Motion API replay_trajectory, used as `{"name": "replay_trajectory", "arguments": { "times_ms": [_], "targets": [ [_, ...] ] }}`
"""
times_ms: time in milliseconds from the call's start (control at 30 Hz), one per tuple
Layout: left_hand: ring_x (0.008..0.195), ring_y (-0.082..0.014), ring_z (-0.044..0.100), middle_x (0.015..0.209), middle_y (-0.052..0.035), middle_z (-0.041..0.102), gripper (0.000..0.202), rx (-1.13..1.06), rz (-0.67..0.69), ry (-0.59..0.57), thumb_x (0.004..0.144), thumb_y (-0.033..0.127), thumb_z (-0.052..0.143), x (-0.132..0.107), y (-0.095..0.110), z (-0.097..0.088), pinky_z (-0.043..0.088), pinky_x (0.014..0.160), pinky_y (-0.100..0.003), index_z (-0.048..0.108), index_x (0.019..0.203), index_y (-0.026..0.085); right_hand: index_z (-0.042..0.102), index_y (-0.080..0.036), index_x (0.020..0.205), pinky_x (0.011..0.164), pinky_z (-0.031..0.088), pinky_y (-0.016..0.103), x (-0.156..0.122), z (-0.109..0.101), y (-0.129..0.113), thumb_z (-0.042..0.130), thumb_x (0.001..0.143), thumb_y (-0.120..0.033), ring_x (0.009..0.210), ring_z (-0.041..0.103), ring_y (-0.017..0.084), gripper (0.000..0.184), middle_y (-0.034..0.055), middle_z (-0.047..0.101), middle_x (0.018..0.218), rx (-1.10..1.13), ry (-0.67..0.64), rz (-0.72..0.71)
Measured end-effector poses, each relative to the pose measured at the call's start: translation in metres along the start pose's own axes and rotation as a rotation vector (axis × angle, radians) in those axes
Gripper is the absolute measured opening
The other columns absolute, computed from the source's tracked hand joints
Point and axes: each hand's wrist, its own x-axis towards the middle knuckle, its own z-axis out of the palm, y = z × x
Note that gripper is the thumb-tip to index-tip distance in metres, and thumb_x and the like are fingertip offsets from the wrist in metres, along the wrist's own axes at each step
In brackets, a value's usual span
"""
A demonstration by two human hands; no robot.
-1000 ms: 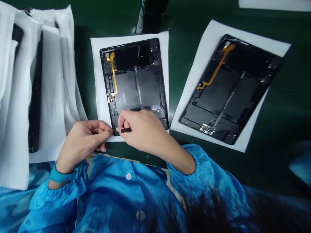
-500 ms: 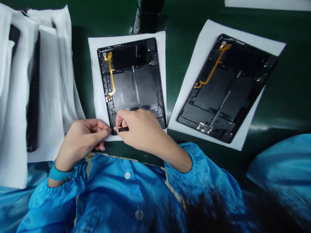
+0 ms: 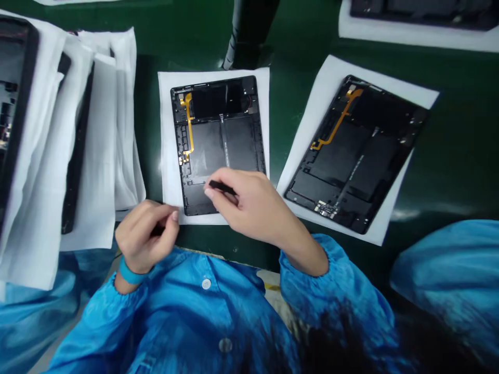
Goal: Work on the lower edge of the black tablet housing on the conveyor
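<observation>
An opened tablet housing point(image 3: 202, 148) lies on a white foam sheet point(image 3: 167, 124), its dark inside and a yellow flat cable point(image 3: 191, 130) facing up. Over its lower part is my right hand point(image 3: 249, 200), pinching a short black stick-like tool point(image 3: 222, 187) between thumb and fingers. The hand hides the lower right of the housing. My left hand point(image 3: 150, 231) is loosely closed beside the sheet's lower left corner, apart from the housing, thumb against the curled fingers. Nothing shows in it.
A second opened tablet housing point(image 3: 351, 161) lies tilted on its own white sheet point(image 3: 390, 208) to the right. Sheet-wrapped housings point(image 3: 93, 171) stand stacked at left. A dark post point(image 3: 249, 36) rises behind. Another housing point(image 3: 424, 13) is at the top right. A blue sleeve point(image 3: 448, 259) shows at right.
My left hand has drawn away from the housing's lower left corner. My right hand has lifted and moved up and right from that corner, still with the black tool. The view has shifted slightly.
</observation>
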Motion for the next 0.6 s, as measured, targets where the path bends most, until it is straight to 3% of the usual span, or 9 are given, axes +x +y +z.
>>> {"name": "replay_trajectory", "arguments": {
  "times_ms": [67, 167, 267, 400, 600],
  "targets": [
    [0.081, -0.0186, 0.062, 0.081, -0.003, 0.065, 0.013, 0.066, 0.186, 0.026, 0.085, 0.012, 0.07, 0.0, -0.004, 0.004, 0.048, 0.075, -0.031, 0.071, 0.092, 0.024, 0.068, -0.021, 0.098, 0.072, 0.039, 0.029, -0.006, 0.003, 0.008, 0.048, 0.101, -0.025, 0.081, 0.059, 0.017, 0.021, 0.0026, 0.067, 0.087, -0.173, -0.008, -0.155],
    [0.096, -0.024, 0.06, 0.093, -0.0068, 0.067, 0.018, 0.184, 0.296, 0.07, 0.084, 0.013, 0.071, 0.003, -0.008, 0.007, 0.049, 0.077, -0.035, 0.073, 0.097, 0.024, 0.072, -0.022, 0.095, 0.065, 0.034, 0.03, -0.011, 0.007, 0.015, 0.047, 0.101, -0.023, 0.086, 0.057, 0.018, 0.025, 0.0053, 0.068, 0.092, -0.409, -0.009, -0.317],
    [0.103, -0.0268, 0.06, 0.105, -0.0096, 0.069, 0.023, 0.194, 0.296, 0.074, 0.083, 0.01, 0.069, 0.004, -0.008, 0.008, 0.051, 0.076, -0.036, 0.071, 0.102, 0.022, 0.073, -0.021, 0.098, 0.061, 0.032, 0.032, -0.011, 0.009, 0.012, 0.047, 0.102, -0.021, 0.086, 0.056, 0.018, 0.026, 0.0052, 0.068, 0.094, -0.55, 0.043, -0.399],
    [0.107, -0.0265, 0.062, 0.109, -0.0113, 0.072, 0.026, 0.148, 0.268, 0.023, 0.083, 0.005, 0.066, 0.003, -0.005, 0.005, 0.056, 0.092, -0.043, 0.07, 0.106, 0.018, 0.073, -0.018, 0.094, 0.063, 0.036, 0.034, -0.009, 0.011, 0.0, 0.048, 0.101, -0.015, 0.082, 0.057, 0.019, 0.026, 0.0049, 0.068, 0.084, -0.712, 0.05, -0.545],
    [0.105, -0.0224, 0.067, 0.113, -0.009, 0.073, 0.029, 0.115, 0.17, 0.068, 0.087, 0.005, 0.059, 0.002, -0.003, 0.0, 0.058, 0.094, -0.04, 0.068, 0.111, 0.018, 0.073, -0.015, 0.093, 0.062, 0.038, 0.036, -0.013, 0.02, -0.008, 0.047, 0.099, -0.008, 0.072, 0.054, 0.019, 0.027, 0.0086, 0.069, 0.084, -0.819, 0.067, -0.588]
  ]
}}
